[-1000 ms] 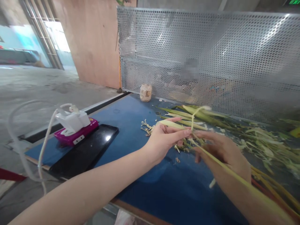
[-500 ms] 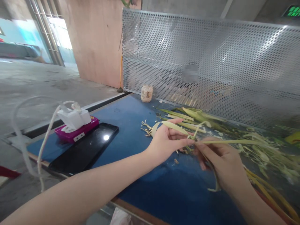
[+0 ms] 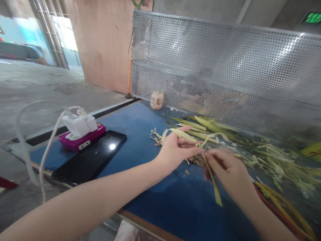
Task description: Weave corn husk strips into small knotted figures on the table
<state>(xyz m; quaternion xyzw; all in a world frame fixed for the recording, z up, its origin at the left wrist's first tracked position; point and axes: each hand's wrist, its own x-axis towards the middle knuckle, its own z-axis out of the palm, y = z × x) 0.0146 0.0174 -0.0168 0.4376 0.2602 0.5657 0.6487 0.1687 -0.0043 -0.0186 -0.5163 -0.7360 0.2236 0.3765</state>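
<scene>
Between thumb and fingers, my left hand (image 3: 174, 150) pinches a pale green strip of leaf (image 3: 185, 134), which loops back over the hand and has a small knot near the fingertips. Close against it on the right, my right hand (image 3: 224, 164) is closed at the same spot, its fingers slightly blurred. A second leaf strip (image 3: 212, 182) hangs down from between the two hands over the blue tabletop. What exactly the right fingertips grip is partly hidden. Just left of my left hand lies a small braided piece (image 3: 155, 136) with curled ends.
Leaves and husks (image 3: 213, 125) and shredded strips (image 3: 281, 160) cover the table's right side before a perforated metal panel (image 3: 213, 60). A wrapped roll (image 3: 157, 100) stands at the back. To the left are a black phone (image 3: 90, 159), a purple power strip (image 3: 81, 139) and a white cable (image 3: 50, 147).
My right hand has shifted slightly left, nearer my left hand. The strip that stretched out to the right now hangs downward between the hands.
</scene>
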